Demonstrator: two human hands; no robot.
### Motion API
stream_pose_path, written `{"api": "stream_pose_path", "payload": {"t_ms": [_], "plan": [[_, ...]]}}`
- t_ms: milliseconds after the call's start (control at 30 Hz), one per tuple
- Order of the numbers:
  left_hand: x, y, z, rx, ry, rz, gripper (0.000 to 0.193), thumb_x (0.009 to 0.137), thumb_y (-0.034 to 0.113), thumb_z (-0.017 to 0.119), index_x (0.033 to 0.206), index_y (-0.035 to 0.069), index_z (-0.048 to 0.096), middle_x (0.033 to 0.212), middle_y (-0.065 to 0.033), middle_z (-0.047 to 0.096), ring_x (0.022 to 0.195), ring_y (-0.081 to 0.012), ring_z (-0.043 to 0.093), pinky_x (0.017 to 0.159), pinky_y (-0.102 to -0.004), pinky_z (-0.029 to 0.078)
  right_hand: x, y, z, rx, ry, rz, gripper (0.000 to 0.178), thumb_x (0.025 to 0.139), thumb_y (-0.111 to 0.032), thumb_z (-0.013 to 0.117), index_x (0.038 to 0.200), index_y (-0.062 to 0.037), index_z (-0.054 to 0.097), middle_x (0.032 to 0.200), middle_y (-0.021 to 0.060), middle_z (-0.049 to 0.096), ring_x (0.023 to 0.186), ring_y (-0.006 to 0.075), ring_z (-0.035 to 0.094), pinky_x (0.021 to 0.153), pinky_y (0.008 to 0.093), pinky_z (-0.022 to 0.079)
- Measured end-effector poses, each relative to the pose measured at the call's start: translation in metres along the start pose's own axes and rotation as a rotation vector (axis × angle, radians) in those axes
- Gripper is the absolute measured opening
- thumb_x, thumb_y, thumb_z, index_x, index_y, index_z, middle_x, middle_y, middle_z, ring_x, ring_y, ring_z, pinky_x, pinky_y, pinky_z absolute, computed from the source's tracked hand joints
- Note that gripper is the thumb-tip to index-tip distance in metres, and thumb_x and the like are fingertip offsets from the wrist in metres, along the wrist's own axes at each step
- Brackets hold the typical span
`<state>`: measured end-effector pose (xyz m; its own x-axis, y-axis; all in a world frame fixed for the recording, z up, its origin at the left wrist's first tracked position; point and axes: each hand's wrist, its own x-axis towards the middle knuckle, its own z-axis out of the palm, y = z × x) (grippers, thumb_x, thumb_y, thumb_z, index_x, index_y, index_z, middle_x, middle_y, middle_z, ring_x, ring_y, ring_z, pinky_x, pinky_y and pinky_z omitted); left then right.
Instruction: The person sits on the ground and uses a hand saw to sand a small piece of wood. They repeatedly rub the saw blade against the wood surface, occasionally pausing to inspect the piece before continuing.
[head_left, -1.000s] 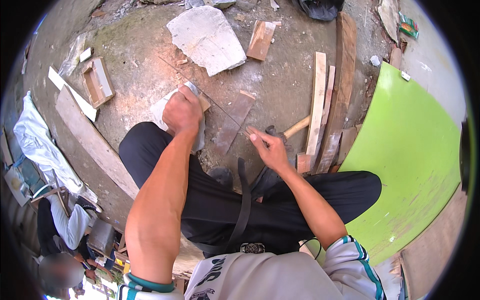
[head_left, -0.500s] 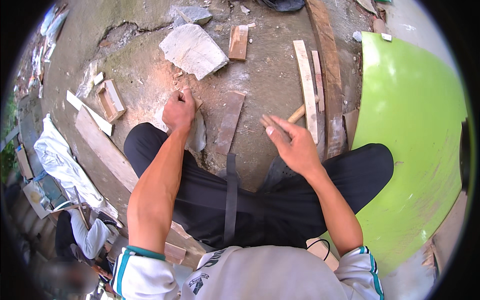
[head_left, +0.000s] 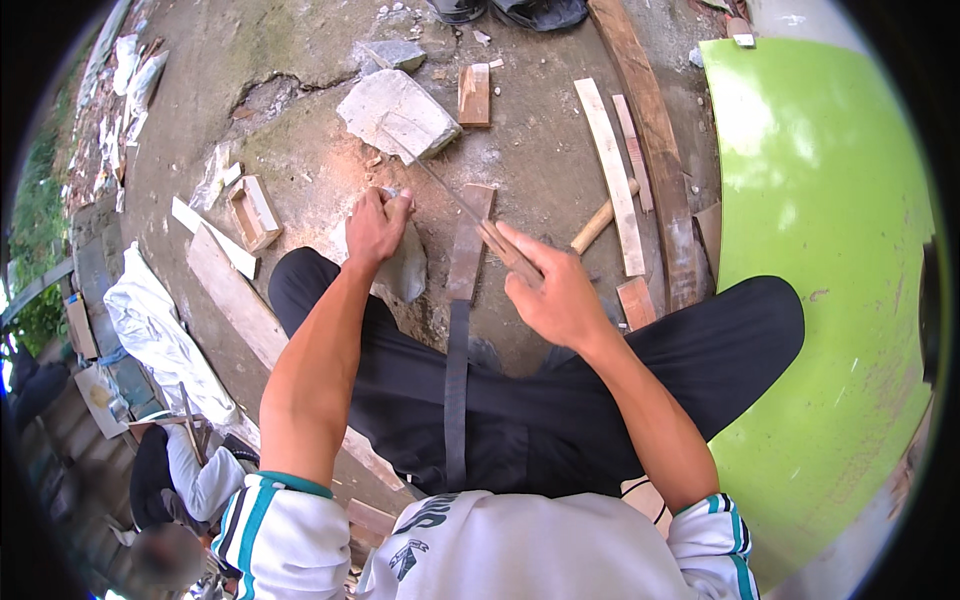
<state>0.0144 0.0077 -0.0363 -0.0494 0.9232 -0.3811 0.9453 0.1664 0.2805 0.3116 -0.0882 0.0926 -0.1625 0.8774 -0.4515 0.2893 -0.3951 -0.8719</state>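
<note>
My left hand (head_left: 374, 228) is closed above a pale stone (head_left: 406, 268) between my knees. Whatever its fingers press or hold is mostly hidden. My right hand (head_left: 552, 292) grips the wooden handle of a long, thin-bladed tool (head_left: 440, 180), seen nearly edge-on, so its exact kind is unclear. The blade slants up and left, its far end in front of a white stone slab (head_left: 400, 112). Beneath the tool, a dark flat board (head_left: 470, 240) lies on the ground. Orange-brown sawdust (head_left: 345, 170) is scattered beyond my left hand.
On the right are a wooden-handled tool (head_left: 592, 229), a pale strip (head_left: 610, 180), a long brown beam (head_left: 655, 150) and a large green panel (head_left: 810, 300). A small wooden box (head_left: 256, 212) and a long plank (head_left: 235, 290) lie left. Another person (head_left: 195, 480) sits at lower left.
My right hand has moved left and slightly down, bringing the long blade into plain view. My left hand stays over the stone, and the whole view has shifted slightly.
</note>
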Motion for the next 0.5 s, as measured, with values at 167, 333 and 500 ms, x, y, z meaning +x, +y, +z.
{"api": "stream_pose_path", "payload": {"t_ms": [167, 333, 500], "plan": [[0.0, 0.011, 0.005, -0.083, 0.086, -0.371, 0.066, 0.101, 0.053, 0.031, 0.115, 0.002, 0.07, 0.115, -0.0261, 0.071, 0.111, -0.0422, 0.066, 0.099, -0.0496, 0.044, -0.035, -0.015, 0.011, 0.079, 0.104, -0.121, 0.046, 0.092, -0.013, 0.06, 0.136, 0.001, 0.061, 0.112, 0.0283, 0.071, 0.101, 0.0366, 0.073, 0.086, 0.0368, 0.055], [-0.001, 0.037, 0.0, -0.034, 0.166, -0.621, 0.056, 0.097, 0.045, 0.036, 0.11, 0.006, 0.075, 0.11, -0.0227, 0.073, 0.108, -0.0409, 0.068, 0.097, -0.0484, 0.047, -0.042, -0.023, 0.017, 0.125, 0.042, -0.019, 0.044, 0.094, -0.01, 0.063, 0.136, 0.0034, 0.061, 0.126, 0.0234, 0.069, 0.117, 0.0279, 0.068, 0.097, 0.0327, 0.051], [0.009, 0.043, -0.005, -0.075, 0.178, -0.658, 0.05, 0.095, 0.043, 0.041, 0.102, 0.006, 0.075, 0.103, -0.0222, 0.074, 0.101, -0.0411, 0.069, 0.09, -0.0491, 0.051, -0.035, -0.025, 0.021, 0.1, 0.029, 0.021, 0.044, 0.095, -0.011, 0.065, 0.137, 0.0047, 0.06, 0.125, 0.0219, 0.071, 0.117, 0.0234, 0.067, 0.099, 0.032, 0.05]]}}
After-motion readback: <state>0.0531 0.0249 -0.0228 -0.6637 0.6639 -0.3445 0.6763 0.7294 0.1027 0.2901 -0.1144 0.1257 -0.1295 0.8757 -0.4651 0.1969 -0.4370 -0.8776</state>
